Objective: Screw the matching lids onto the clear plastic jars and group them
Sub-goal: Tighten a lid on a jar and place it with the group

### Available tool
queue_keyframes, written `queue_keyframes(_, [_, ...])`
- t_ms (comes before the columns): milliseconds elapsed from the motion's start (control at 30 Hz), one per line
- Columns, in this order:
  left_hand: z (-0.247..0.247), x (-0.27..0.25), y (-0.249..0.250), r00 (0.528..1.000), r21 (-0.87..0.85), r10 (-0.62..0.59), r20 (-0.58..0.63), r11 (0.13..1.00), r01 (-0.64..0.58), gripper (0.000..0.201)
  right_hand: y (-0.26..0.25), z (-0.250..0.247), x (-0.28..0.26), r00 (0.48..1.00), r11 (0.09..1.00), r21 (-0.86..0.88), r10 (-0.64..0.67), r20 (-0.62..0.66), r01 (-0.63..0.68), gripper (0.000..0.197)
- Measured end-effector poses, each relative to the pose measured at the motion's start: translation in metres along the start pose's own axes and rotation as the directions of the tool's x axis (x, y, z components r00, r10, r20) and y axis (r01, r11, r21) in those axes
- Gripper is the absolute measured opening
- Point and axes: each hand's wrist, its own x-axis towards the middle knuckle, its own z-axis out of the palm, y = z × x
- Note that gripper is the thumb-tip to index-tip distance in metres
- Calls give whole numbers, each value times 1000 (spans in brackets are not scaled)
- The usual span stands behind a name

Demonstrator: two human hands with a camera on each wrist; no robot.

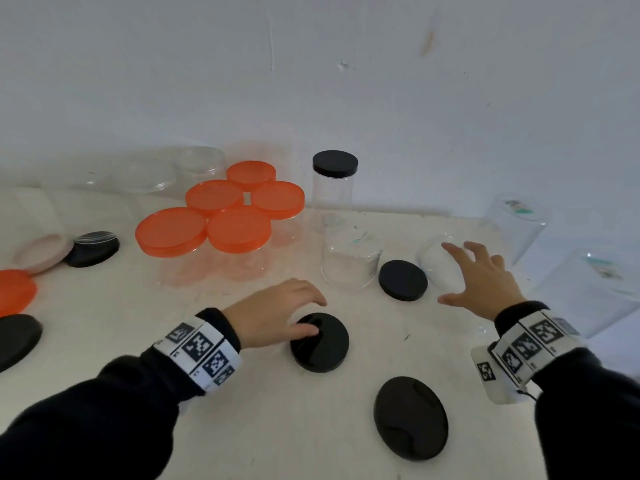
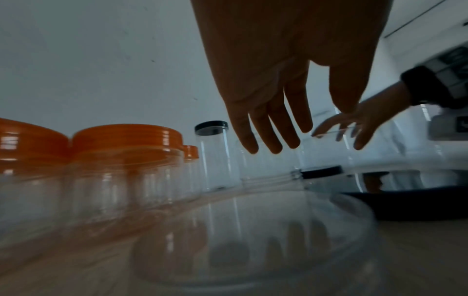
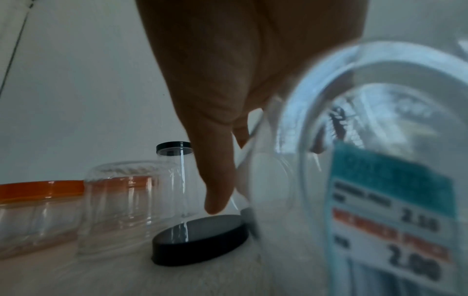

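Note:
My left hand point(image 1: 317, 315) hovers over the near middle of the table, its fingers relaxed and its thumb on the top of a black lid point(image 1: 320, 342). In the left wrist view the left hand point(image 2: 303, 124) hangs open with nothing in it. My right hand point(image 1: 446, 271) is spread open over a small clear jar point(image 1: 436, 268) that stands upside down; whether it touches the jar I cannot tell. A second black lid point(image 1: 403, 280) point(image 3: 200, 240) lies just left of that jar. Another upturned clear jar point(image 1: 349, 261) stands behind. A tall jar with a black lid point(image 1: 335, 181) stands at the back.
Several orange-lidded jars point(image 1: 221, 216) are grouped at the back left, with clear jars point(image 1: 194, 164) behind them. More black lids point(image 1: 410, 417) point(image 1: 91, 249) point(image 1: 17, 341), a pink lid point(image 1: 43, 252) and an orange lid point(image 1: 14, 292) lie loose. Labelled clear jars point(image 1: 595, 292) point(image 1: 516, 223) stand at the right.

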Motion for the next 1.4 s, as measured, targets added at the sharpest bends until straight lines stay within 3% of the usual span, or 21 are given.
queue_keyframes(200, [15, 13, 23, 978, 188, -17, 206, 982, -23, 84, 3, 3, -1, 1000, 999, 32, -3, 6, 3, 98])
queue_keyframes(333, [22, 19, 28, 958, 261, -54, 282, 965, -23, 100, 4, 1, -5, 999, 991, 126, -43, 1, 42, 93])
queue_keyframes(500, [28, 24, 34, 937, 259, -107, 332, 966, 18, 99, 6, -2, -16, 992, 946, 299, -110, -59, 122, 93])
queue_keyframes(667, [26, 24, 38, 939, 206, -128, 319, 977, 63, 87, 1, -3, -27, 962, 844, 477, -147, -232, 244, 99])
queue_keyframes(933, [24, 17, 39, 975, 32, -198, 104, 980, 196, 89, -16, -1, -39, 971, 612, 758, -204, -124, 225, 100])
queue_keyframes(1133, [10, 7, 41, 966, -161, -236, -103, 963, 218, 91, -32, 6, -45, 945, 456, 850, -297, -135, 264, 99])
queue_keyframes(1267, [4, -2, 41, 928, -265, -281, -243, 940, 215, 94, -42, 13, -48, 910, 449, 832, -386, -148, 326, 107])
queue_keyframes(1400, [-2, -9, 40, 888, -385, -322, -329, 904, 185, 88, -49, 21, -44, 877, 454, 806, -454, -159, 381, 101])
